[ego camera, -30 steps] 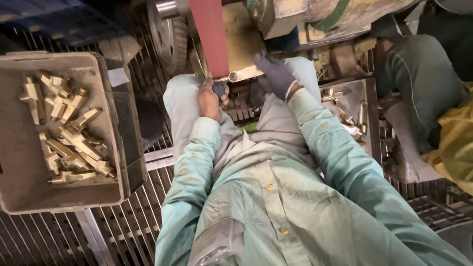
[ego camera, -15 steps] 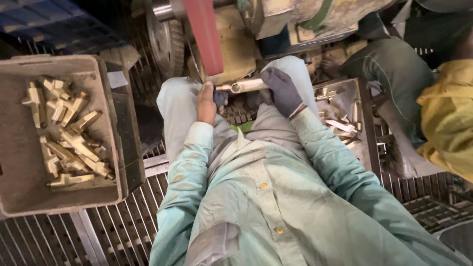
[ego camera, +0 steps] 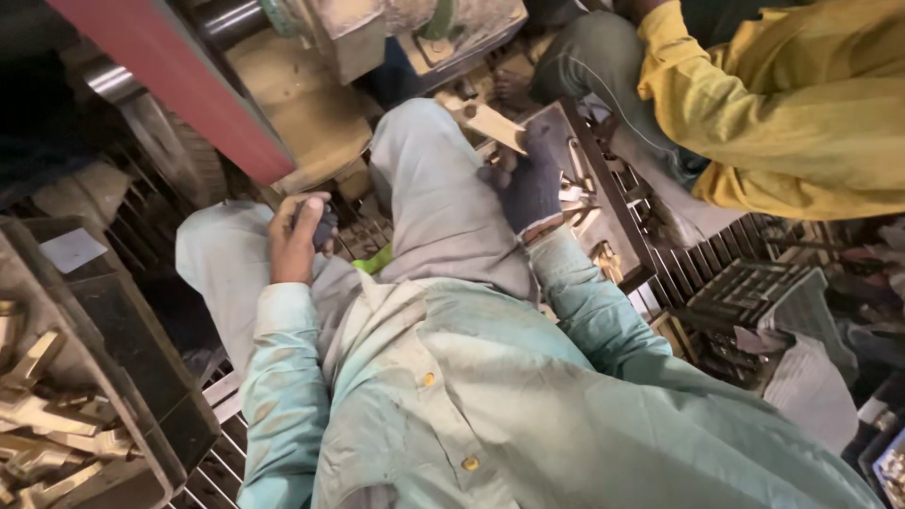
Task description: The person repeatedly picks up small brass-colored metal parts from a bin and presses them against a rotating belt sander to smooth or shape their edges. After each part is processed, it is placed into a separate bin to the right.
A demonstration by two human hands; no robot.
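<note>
A cramped metal workshop, grated floor [ego camera: 716,283] underfoot, and a red abrasive belt [ego camera: 170,75] slants across the top left over a grimy machine housing [ego camera: 396,28]. The seated worker in the pale green shirt has the left hand [ego camera: 297,236] down on the left knee, fingers curled tight around a small dark piece [ego camera: 324,226] that barely shows past the thumb. Over on the other side, the right hand [ego camera: 530,184], in a dark blue glove, grips a pale brass-coloured casting [ego camera: 490,121] that pokes up and left from the fist, just above the right knee and close to the machine. Beside that glove sits a steel tray [ego camera: 603,188] holding finished metal parts. Down at the lower left, a grey crate [ego camera: 132,377] is heaped with more brass castings [ego camera: 38,415]. At the top right, another person in a yellow sleeve [ego camera: 782,104] crouches near the tray.
</note>
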